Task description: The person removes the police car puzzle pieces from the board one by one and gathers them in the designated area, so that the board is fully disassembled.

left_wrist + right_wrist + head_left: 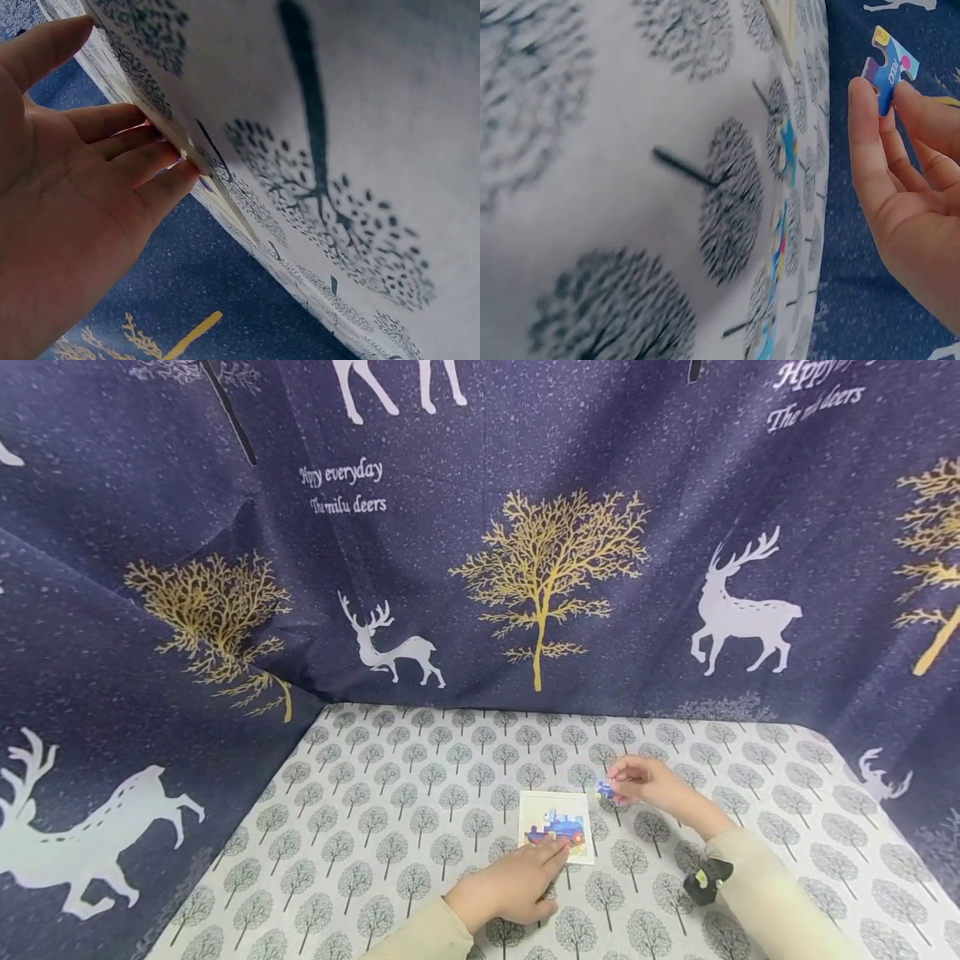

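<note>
A white-framed puzzle board (554, 797) with a picture of a blue train lies on the table. My left hand (517, 878) rests on the board's near edge with its fingers stretched out; in the left wrist view, the fingertips of the left hand (90, 180) touch the thin edge-on board (232, 206). To the right of the board my right hand (647, 787) is raised. Its thumb and fingers pinch a blue jigsaw piece (604, 790); the right wrist view shows this jigsaw piece (891, 71) with yellow and pink spots and some lettering.
Several colourful flat pieces (781, 236) lie on the tablecloth (622, 187) in the right wrist view, seen nearly edge-on. A dark blue curtain (420, 560) with deer and golden trees hangs behind the table. A black device (707, 881) sits at the right sleeve.
</note>
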Demonstrator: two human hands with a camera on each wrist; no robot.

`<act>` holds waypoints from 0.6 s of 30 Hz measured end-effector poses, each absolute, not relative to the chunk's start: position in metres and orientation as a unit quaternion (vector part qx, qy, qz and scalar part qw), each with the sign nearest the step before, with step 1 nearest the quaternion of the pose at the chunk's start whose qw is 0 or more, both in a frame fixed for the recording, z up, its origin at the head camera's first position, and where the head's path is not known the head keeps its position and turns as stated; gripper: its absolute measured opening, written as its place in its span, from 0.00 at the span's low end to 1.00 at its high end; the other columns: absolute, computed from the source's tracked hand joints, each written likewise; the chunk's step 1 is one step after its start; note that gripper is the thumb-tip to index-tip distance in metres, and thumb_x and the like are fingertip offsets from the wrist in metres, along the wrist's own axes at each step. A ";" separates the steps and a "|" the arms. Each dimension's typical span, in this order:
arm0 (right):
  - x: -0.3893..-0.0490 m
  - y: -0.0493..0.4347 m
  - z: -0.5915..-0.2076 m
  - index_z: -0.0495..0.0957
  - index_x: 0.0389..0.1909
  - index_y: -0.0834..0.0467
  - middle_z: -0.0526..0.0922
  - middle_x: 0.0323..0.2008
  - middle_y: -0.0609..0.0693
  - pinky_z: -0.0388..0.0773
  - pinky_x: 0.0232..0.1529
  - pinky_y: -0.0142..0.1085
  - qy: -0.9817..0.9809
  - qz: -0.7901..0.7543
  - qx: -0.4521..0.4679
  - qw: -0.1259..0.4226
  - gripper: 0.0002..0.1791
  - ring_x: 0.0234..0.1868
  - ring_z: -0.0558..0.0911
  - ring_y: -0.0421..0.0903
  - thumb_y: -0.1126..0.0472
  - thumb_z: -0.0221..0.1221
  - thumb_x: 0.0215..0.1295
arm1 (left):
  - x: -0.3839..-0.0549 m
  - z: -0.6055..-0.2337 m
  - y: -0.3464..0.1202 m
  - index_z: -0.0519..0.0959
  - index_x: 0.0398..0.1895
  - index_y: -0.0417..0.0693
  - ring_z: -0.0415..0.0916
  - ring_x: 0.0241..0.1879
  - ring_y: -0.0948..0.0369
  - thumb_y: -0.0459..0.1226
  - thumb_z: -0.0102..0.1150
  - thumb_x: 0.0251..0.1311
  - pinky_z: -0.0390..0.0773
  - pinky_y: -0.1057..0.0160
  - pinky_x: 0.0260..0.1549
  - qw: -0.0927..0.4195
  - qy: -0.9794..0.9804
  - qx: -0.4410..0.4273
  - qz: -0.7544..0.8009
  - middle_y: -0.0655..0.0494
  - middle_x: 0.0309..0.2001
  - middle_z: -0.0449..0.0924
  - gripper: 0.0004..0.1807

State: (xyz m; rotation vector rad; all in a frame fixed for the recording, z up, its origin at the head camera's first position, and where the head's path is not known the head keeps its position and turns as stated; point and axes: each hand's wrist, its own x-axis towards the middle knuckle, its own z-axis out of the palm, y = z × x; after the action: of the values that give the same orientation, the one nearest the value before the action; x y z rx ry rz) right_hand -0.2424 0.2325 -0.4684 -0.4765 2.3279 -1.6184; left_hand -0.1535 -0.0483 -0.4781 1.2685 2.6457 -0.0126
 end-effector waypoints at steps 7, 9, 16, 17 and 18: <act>-0.230 0.246 -0.476 0.73 0.45 0.73 0.81 0.38 0.61 0.84 0.41 0.39 0.804 -0.558 -0.160 0.131 0.15 0.38 0.83 0.54 0.72 0.61 0.58 | -0.152 -0.476 -0.049 0.55 0.74 0.42 0.49 0.73 0.57 0.51 0.54 0.65 0.56 0.63 0.69 0.110 0.897 0.429 0.001 0.51 0.75 0.51 0.40; -0.227 0.249 -0.480 0.73 0.46 0.73 0.81 0.38 0.61 0.84 0.41 0.37 0.805 -0.556 -0.156 0.138 0.16 0.37 0.83 0.52 0.71 0.61 0.57 | -0.152 -0.475 -0.049 0.55 0.74 0.42 0.49 0.73 0.57 0.51 0.54 0.65 0.57 0.63 0.69 0.114 0.896 0.429 0.003 0.51 0.75 0.50 0.40; -0.221 0.255 -0.491 0.73 0.43 0.75 0.81 0.34 0.57 0.84 0.37 0.36 0.809 -0.550 -0.150 0.147 0.15 0.33 0.81 0.46 0.72 0.61 0.56 | -0.152 -0.474 -0.049 0.55 0.74 0.42 0.49 0.73 0.58 0.51 0.54 0.65 0.58 0.63 0.68 0.112 0.896 0.430 0.003 0.52 0.75 0.51 0.40; -0.221 0.255 -0.492 0.73 0.43 0.75 0.80 0.33 0.57 0.84 0.37 0.36 0.809 -0.549 -0.149 0.150 0.15 0.32 0.81 0.46 0.72 0.61 0.56 | -0.152 -0.474 -0.049 0.55 0.74 0.42 0.49 0.73 0.57 0.51 0.54 0.65 0.58 0.63 0.68 0.112 0.896 0.430 0.003 0.52 0.75 0.51 0.40; -0.221 0.256 -0.493 0.73 0.43 0.75 0.80 0.33 0.56 0.84 0.36 0.36 0.809 -0.548 -0.149 0.152 0.15 0.32 0.81 0.45 0.72 0.61 0.56 | -0.153 -0.475 -0.049 0.55 0.74 0.42 0.49 0.73 0.57 0.51 0.54 0.65 0.58 0.63 0.68 0.111 0.896 0.430 0.003 0.52 0.75 0.51 0.40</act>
State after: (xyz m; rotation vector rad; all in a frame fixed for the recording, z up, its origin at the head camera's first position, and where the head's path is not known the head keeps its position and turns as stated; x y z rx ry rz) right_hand -0.2208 0.2556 -0.4926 -0.4280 2.3216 -1.5734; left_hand -0.1526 -0.0489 -0.4748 1.2632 2.6309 0.0078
